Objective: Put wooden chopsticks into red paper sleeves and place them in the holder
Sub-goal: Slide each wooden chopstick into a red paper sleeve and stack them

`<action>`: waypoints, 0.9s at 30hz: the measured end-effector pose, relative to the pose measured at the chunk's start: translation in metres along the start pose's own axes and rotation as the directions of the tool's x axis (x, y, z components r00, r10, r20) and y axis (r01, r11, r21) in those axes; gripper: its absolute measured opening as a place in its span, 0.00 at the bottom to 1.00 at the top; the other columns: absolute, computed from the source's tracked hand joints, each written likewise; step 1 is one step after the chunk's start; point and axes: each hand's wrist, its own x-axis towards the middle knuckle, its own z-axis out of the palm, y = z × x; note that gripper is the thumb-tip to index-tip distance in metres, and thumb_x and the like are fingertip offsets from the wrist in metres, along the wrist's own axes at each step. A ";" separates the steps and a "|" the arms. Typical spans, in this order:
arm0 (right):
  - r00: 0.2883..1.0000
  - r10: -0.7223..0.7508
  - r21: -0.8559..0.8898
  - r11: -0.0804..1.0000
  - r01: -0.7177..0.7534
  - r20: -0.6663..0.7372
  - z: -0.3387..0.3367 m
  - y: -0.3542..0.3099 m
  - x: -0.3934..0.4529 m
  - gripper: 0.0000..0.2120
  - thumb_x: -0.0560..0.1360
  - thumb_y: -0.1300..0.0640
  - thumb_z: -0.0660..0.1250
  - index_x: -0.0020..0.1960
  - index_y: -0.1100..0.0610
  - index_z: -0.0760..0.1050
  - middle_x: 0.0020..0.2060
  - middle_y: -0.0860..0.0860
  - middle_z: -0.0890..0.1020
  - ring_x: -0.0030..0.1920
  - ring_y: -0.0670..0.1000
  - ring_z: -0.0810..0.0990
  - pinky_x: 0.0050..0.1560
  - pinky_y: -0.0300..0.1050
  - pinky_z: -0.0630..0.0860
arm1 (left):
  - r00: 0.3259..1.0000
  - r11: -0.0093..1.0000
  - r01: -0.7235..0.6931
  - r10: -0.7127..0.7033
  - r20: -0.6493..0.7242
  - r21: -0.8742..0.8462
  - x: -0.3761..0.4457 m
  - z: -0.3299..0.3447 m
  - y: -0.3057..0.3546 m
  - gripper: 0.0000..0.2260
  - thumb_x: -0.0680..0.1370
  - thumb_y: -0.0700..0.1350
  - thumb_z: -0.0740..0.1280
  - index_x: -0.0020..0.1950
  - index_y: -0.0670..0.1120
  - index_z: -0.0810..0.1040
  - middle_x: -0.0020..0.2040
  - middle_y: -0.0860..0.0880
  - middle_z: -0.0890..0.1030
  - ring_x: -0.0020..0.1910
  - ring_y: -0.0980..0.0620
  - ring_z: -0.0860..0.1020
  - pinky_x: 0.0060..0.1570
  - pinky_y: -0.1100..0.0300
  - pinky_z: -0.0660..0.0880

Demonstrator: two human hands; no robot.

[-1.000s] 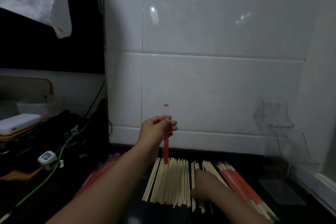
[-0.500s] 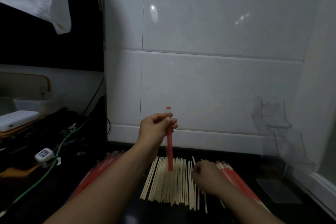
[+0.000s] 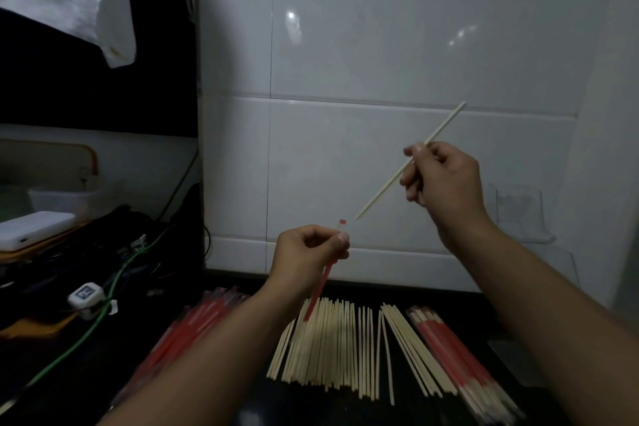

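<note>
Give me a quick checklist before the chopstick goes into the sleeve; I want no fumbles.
1. Right hand grip on the chopstick: ok.
2. Left hand pinches the red sleeve near its top: ok.
3. Chopstick tip aimed at the sleeve mouth, apart from it: ok.
4. Sleeve mouth open: cannot tell.
5. Clear holder at right within reach: cannot tell.

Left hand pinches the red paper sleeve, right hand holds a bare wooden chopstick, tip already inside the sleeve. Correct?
Not quite. The head view shows the thin bare wooden chopstick in the right hand with its lower tip short of the narrow red paper sleeve, a gap between them. It is not inserted yet. The left hand does pinch the sleeve.
</note>
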 end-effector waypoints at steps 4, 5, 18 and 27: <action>0.999 -0.026 -0.001 1.000 0.026 0.019 0.006 -0.011 0.002 0.12 0.83 0.57 0.58 0.45 0.57 0.77 0.29 0.54 0.79 0.24 0.48 0.72 0.24 0.34 0.67 | 0.999 0.999 -0.017 0.016 0.045 0.028 -0.003 -0.001 -0.001 0.05 0.78 0.43 0.68 0.49 0.44 0.83 0.44 0.49 0.86 0.44 0.55 0.84 0.49 0.61 0.78; 1.000 -0.027 -0.004 1.000 0.027 0.017 0.006 -0.010 0.002 0.12 0.83 0.57 0.58 0.45 0.57 0.77 0.28 0.53 0.78 0.24 0.48 0.72 0.24 0.34 0.67 | 0.998 0.999 -0.019 0.017 0.052 0.030 -0.004 -0.001 0.000 0.05 0.79 0.43 0.68 0.50 0.44 0.83 0.44 0.49 0.86 0.45 0.55 0.84 0.49 0.60 0.78; 0.999 -0.020 -0.044 0.999 0.021 0.043 0.010 0.001 -0.002 0.12 0.83 0.56 0.59 0.46 0.59 0.77 0.27 0.52 0.78 0.24 0.47 0.72 0.28 0.39 0.71 | 0.999 1.000 -0.003 0.003 0.054 -0.007 -0.003 -0.005 0.000 0.05 0.78 0.40 0.69 0.50 0.44 0.83 0.46 0.49 0.86 0.46 0.51 0.85 0.53 0.55 0.80; 0.999 -0.022 -0.057 0.998 0.024 0.031 0.008 0.004 -0.002 0.12 0.83 0.56 0.58 0.46 0.59 0.77 0.28 0.53 0.78 0.24 0.47 0.72 0.28 0.38 0.71 | 0.997 1.000 0.000 0.000 0.071 0.000 -0.002 -0.002 0.000 0.05 0.76 0.41 0.70 0.50 0.44 0.84 0.48 0.50 0.86 0.46 0.50 0.85 0.53 0.54 0.81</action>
